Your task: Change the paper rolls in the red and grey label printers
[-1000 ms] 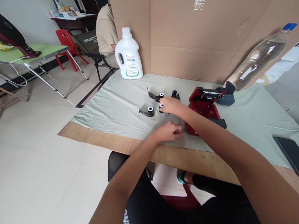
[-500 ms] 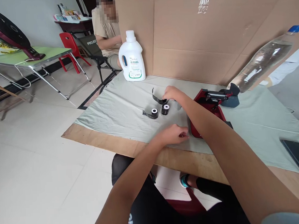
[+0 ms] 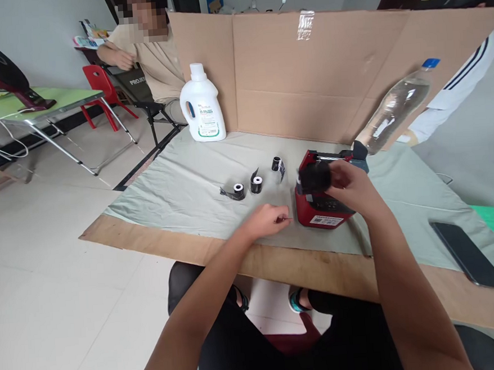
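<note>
My right hand (image 3: 351, 186) is closed around a black ribbon roll (image 3: 314, 178), blurred by motion. It hangs over a small red machine (image 3: 321, 216) with a dark upper part and a white label on its front; hand and roll cover much of the machine. My left hand (image 3: 270, 220) rests on the cloth just left of the machine, fingers curled in with no object visible in them. Behind that hand stand two black ribbon rolls, a left one (image 3: 238, 192) and a middle one (image 3: 256, 183), with loose strips. A third roll (image 3: 276, 165) has a clear tail.
A white detergent bottle (image 3: 203, 112) stands by the cardboard screen (image 3: 289, 63). Right lie a clear bottle (image 3: 398, 107), leaning, and a phone (image 3: 469, 254). One person (image 3: 154, 62) sits beyond the screen; another's white sleeve (image 3: 472, 79) shows at right.
My right hand has carried a black roll from the cloth rightward to above the red machine. My left hand stays beside the machine. The camera view has shifted somewhat.
</note>
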`<state>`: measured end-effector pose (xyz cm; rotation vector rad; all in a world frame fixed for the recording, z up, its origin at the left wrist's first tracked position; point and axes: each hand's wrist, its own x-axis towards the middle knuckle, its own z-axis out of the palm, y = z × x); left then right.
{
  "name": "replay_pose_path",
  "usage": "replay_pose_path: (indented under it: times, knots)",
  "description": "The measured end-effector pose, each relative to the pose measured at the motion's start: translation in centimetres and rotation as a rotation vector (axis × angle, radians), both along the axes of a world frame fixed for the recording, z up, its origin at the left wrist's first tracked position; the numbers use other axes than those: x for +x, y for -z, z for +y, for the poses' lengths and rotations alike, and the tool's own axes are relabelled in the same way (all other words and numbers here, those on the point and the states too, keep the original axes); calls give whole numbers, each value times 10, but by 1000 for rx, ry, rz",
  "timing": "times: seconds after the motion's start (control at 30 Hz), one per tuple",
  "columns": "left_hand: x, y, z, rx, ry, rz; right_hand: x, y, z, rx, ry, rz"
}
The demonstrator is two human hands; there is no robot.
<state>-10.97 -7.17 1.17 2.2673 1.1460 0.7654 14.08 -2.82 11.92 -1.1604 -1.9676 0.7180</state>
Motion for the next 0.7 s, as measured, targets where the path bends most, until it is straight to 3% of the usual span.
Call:
replay_pose_path:
  times: [0.1, 0.23, 0.43, 0.7]
  knots:
    - [2, -3, -1, 122, -51, -74, 45, 17, -6, -62, 40, 32]
    - [15, -12, -1, 284, -36, -122, 70, 29, 14, -97, 62, -58]
    - [44, -19, -2, 438, 145, 27, 60, 26, 38, -27, 29, -273]
    - [52, -19, -5, 509, 158, 55, 41, 13, 57, -87, -5, -721]
